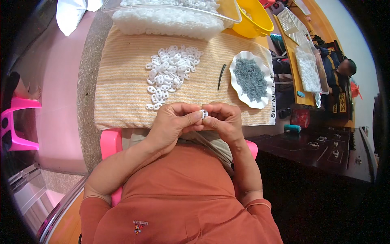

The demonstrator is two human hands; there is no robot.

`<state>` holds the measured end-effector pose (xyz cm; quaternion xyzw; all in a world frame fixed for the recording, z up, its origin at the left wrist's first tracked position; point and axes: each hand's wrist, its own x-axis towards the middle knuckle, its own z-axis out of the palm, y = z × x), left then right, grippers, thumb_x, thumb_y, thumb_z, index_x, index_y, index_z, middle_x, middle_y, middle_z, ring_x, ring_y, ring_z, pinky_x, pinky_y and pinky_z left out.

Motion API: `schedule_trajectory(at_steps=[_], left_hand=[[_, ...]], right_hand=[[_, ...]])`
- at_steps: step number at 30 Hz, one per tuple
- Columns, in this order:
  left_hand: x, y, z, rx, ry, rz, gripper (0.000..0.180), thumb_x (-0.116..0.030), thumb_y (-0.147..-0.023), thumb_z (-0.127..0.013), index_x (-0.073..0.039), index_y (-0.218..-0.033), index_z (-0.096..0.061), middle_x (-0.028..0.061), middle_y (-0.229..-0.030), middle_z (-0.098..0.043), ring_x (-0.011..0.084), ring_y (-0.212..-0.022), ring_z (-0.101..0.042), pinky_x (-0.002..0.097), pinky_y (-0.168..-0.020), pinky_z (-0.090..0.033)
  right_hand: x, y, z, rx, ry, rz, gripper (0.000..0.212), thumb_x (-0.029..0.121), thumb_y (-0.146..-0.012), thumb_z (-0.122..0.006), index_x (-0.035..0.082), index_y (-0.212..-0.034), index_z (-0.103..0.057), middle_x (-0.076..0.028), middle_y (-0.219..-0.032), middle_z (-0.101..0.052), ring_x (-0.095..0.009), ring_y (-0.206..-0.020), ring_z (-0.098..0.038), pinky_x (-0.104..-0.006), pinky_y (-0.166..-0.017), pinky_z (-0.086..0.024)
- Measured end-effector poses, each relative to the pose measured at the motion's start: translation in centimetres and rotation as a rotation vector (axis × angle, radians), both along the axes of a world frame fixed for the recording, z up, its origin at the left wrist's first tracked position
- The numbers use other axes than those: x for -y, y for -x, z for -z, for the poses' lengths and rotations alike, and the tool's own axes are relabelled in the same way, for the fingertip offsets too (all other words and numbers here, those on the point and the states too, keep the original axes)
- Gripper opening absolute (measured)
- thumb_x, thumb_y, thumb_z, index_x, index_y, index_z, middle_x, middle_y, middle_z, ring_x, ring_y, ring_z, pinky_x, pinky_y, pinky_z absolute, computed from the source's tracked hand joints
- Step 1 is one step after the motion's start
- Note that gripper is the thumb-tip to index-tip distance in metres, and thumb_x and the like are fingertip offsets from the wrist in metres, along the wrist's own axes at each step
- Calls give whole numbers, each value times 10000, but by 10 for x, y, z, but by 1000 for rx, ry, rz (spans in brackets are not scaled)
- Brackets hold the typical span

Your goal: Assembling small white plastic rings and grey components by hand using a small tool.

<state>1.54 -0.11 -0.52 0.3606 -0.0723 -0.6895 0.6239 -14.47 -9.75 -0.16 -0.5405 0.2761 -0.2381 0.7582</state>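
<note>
A small white plastic piece with dark holes [204,114] is pinched between the fingertips of both hands, just past the near edge of the towel. My left hand [174,122] grips it from the left with thumb and forefinger. From the other side, my right hand [225,122] closes on it the same way. Fingers hide most of the piece. Beyond my left hand lies a loose pile of white oval two-holed pieces [166,73]. To the right, a white scalloped dish [233,79] holds many small grey parts [251,80]. A thin black stick-like tool [222,77] rests between pile and dish.
A clear plastic bin [233,14] full of white pieces stands at the towel's far edge, beside a yellow basin [264,24]. Under everything is a striped towel [118,73]. A pink stool [20,122] is at left. At right, another person [339,67] sits near a second bin [321,77].
</note>
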Motion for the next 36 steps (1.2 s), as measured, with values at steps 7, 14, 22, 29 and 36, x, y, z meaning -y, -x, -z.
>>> schedule_trajectory(at_steps=[7,14,22,29,36], left_hand=[[1,-2,0,-10,12,20,137,-66,-875,-649,6,-991,-633,72,-902,-658,121,-796,-646,231,-712,-566],[3,-4,-2,-25,9,43,146,-74,-881,-644,0,-1005,-625,66,-906,-655,122,-817,-644,237,-728,-566],[5,-3,-1,-145,87,84,131,-91,-892,-635,-20,-995,-595,62,-931,-641,139,-847,-647,253,-764,-566],[2,-5,1,-147,79,105,120,-109,-884,-653,-23,-945,-597,52,-906,-637,129,-820,-637,256,-767,-558],[-2,-1,-1,-147,126,100,102,-107,-864,-680,-31,-884,-615,39,-851,-640,120,-766,-619,243,-729,-539]], right_hand=[[-1,0,1,9,-40,7,245,-48,-829,-645,-53,-1072,-619,-118,-957,-677,-167,-820,-673,-281,-726,-575],[-2,-1,1,-7,-14,33,251,-35,-830,-653,-41,-1078,-622,-108,-966,-676,-158,-837,-665,-276,-743,-568],[1,-4,-1,61,148,-27,231,-18,-823,-670,-47,-1049,-632,-83,-956,-626,-149,-865,-642,-259,-774,-529],[-1,-5,0,95,223,-10,255,10,-801,-711,-38,-1043,-645,-67,-935,-576,-127,-839,-586,-235,-741,-485],[-6,-5,-6,131,274,-3,281,16,-786,-728,-34,-1052,-652,-81,-906,-587,-117,-796,-542,-209,-684,-433]])
